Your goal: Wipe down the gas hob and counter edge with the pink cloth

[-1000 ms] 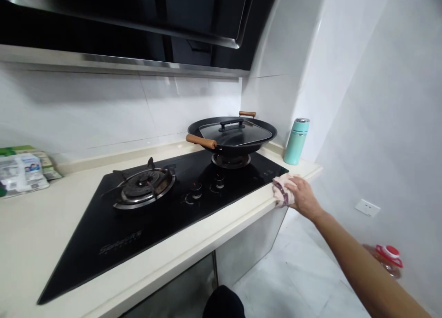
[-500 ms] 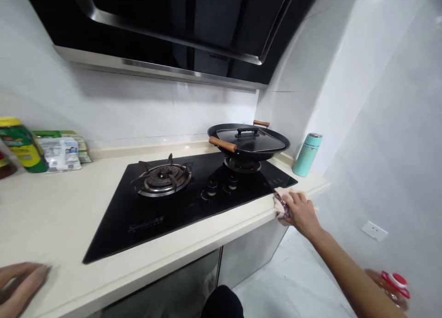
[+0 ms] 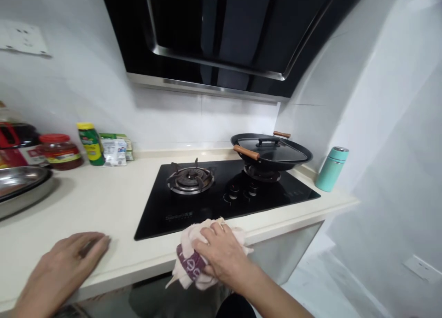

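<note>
My right hand (image 3: 224, 258) is closed on a bunched pale pink cloth (image 3: 203, 230) with a purple band of lettering. The cloth presses on the counter's front edge, just before the black glass stove (image 3: 203, 209), and partly hangs over it. On the pale countertop (image 3: 90, 203) to the left rests my left hand (image 3: 65, 262), with nothing in it, its fingers loosely bent and the thumb apart. The bare left burner (image 3: 191, 179) lies beyond the cloth. A black wok (image 3: 272, 152) with a lid and wooden handles sits over the right burner.
A teal flask (image 3: 332, 169) stands right of the stove. Along the back left are a green-and-yellow bottle (image 3: 91, 145), packets (image 3: 115, 151), a red-lidded jar (image 3: 59, 153) and a dark bottle (image 3: 20, 140). A metal pan (image 3: 26, 189) juts in at left. The range hood (image 3: 221, 37) hangs above.
My right hand has brought the cloth left along the counter's front edge, from the stove's right corner to before its middle. The view has swung left, showing more of my left hand and the jars.
</note>
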`<state>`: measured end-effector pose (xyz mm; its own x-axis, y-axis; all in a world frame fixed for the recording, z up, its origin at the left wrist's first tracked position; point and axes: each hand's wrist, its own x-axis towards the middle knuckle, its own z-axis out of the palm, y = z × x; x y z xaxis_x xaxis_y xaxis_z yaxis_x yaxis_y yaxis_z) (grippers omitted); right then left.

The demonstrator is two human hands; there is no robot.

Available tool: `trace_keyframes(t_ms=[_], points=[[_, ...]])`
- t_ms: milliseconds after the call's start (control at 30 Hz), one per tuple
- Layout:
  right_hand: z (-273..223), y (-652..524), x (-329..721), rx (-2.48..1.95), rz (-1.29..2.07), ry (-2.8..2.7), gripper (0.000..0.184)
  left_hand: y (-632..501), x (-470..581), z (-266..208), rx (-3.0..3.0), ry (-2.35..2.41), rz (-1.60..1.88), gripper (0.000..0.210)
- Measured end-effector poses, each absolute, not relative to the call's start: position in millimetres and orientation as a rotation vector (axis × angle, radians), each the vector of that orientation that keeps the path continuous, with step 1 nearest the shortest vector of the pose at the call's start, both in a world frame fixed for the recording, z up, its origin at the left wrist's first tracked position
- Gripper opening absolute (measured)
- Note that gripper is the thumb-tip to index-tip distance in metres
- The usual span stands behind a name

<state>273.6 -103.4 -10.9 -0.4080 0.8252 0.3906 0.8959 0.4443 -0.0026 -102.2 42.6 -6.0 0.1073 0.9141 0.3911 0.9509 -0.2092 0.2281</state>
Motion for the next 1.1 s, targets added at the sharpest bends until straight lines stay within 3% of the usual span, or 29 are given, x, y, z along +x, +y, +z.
trace_keyframes(t_ms=[67, 133, 300, 500, 1100], points=[[4.6, -100.5, 265.9, -1.367, -0.132, -2.272, 0.037, 36.5, -99.6, -1.8, -2.318, -1.957, -0.722, 0.051], [21.4, -90.9, 266.7, -1.351, -0.018, -2.129, 0.032, 31.3, -97.1, 2.2, -2.336, -1.965, -0.763, 0.05], [44.2, -34.5, 286.4, -1.708, -0.055, -1.845, 0.04, 20.8, -91.5, 6.8, -2.316, -1.925, -0.865, 0.047], [17.8, 3.5, 300.8, -2.058, -0.185, -2.047, 0.051, 15.5, -88.8, 1.0, -2.301, -1.831, -0.959, 0.043], [23.6, 17.9, 152.5, -1.513, -0.011, -2.283, 0.037, 14.8, -88.4, 5.9, -2.313, -1.824, -0.865, 0.043]])
